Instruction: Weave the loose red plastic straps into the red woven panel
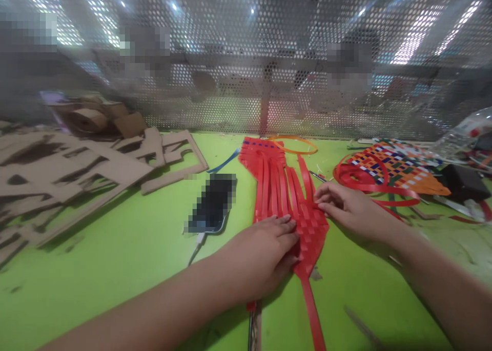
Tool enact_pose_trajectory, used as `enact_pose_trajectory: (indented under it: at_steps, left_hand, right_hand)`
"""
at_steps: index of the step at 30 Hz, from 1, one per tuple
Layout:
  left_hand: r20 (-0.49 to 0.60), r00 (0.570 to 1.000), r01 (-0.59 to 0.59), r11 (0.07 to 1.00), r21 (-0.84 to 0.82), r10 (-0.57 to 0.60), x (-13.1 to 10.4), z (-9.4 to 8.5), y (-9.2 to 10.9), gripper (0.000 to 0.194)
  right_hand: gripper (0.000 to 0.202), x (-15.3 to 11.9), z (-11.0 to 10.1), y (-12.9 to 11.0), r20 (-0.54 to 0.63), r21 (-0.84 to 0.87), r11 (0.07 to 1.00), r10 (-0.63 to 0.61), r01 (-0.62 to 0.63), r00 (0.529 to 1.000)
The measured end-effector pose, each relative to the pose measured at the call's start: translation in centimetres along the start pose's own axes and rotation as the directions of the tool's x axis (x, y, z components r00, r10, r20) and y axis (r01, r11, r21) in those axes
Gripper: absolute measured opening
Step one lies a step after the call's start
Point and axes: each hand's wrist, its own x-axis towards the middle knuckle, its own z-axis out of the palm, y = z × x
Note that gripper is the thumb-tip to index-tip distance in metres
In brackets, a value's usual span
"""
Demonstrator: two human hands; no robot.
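Observation:
A piece woven from red strips [310, 238] lies in the middle of the green table, with loose parallel strips running up its centre and a dense section with a blue dashed line at its far end. My left hand [265, 251] rests flat on the lower left of the weave, fingers stretched over it. At the right edge of the weave, my right hand [336, 205] pinches a red strip between thumb and fingers. One long red strip [312, 310] trails from the weave's near tip.
Cut cardboard pieces [115, 169] are heaped at the left. A phone [211, 205] with a cable lies left of the weave. Coiled red strip [357, 174], a multicoloured woven piece [400, 166] and a black block [466, 183] are at the right. Perforated metal [230, 100] stands behind.

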Motion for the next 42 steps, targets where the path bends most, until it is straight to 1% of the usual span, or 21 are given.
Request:
enact_pose_trajectory:
  at_steps: [3,6,9,12,15,17,23,26,30,34,38,40,42]
  left_hand:
    - [-0.003,1.000,-0.002,1.000,0.002,0.002,0.0,0.0,0.0,0.050]
    - [-0.001,1.000,-0.007,1.000,-0.001,0.007,0.0,0.0,0.0,0.049]
    - [-0.008,1.000,-0.010,1.000,-0.004,0.010,0.0,0.0,0.0,0.048]
    - [-0.017,1.000,-0.016,1.000,0.000,0.016,0.0,0.1,0.0,0.047]
    - [-0.019,1.000,-0.017,1.000,0.004,0.017,0.0,0.1,-0.1,0.047]
    - [-0.021,1.000,-0.016,1.000,0.004,0.016,0.0,0.1,-0.1,0.047]
    - [-0.023,1.000,-0.005,1.000,0.000,0.005,0.1,0.2,-0.1,0.048]
    - [-0.022,1.000,-0.007,1.000,0.002,0.007,0.1,0.2,-0.1,0.048]
    - [-0.016,1.000,-0.006,1.000,0.008,0.006,0.1,0.2,-0.1,0.050]
    - [-0.026,0.999,-0.024,0.999,0.025,0.025,0.3,0.0,0.0,0.046]
    - [-0.058,0.998,-0.037,0.999,0.025,0.039,1.2,-0.8,0.1,0.034]
    - [-0.090,0.995,-0.044,0.999,0.011,0.045,2.0,-1.4,0.1,0.030]
    - [-0.136,0.990,-0.023,1.000,0.007,0.024,3.3,-2.1,-0.1,0.030]
  right_hand:
    - [0.011,0.1,0.0,-0.4,-0.048,-0.083,0.996,-0.042,0.038,0.998]
    - [0.008,0.3,0.2,-0.6,-0.066,-0.198,0.978,-0.081,0.067,0.994]
    - [0.010,0.5,0.4,-0.8,-0.050,-0.289,0.953,-0.108,0.089,0.993]
    - [0.012,0.7,0.4,-1.1,-0.032,-0.337,0.937,-0.108,0.091,0.994]
    - [0.011,0.7,0.6,-1.3,-0.053,-0.319,0.946,-0.075,0.054,0.996]
    - [0.012,0.7,0.8,-1.3,-0.067,-0.296,0.954,-0.076,0.053,0.995]
    - [0.029,0.7,1.3,-0.7,-0.089,-0.267,0.947,-0.207,0.177,0.974]
    - [0.035,0.7,1.5,-0.7,-0.082,-0.287,0.941,-0.213,0.181,0.974]
    - [0.042,0.8,1.8,-0.5,-0.046,-0.311,0.930,-0.219,0.194,0.975]
    - [0.044,1.1,2.2,-0.4,-0.029,-0.295,0.933,-0.224,0.206,0.974]
    - [0.042,1.2,2.4,-0.3,-0.026,-0.257,0.948,-0.201,0.188,0.979]
    - [0.039,1.2,2.4,-0.4,-0.030,-0.239,0.955,-0.188,0.176,0.982]
    - [0.037,1.1,2.2,-0.4,-0.023,-0.220,0.960,-0.181,0.171,0.983]
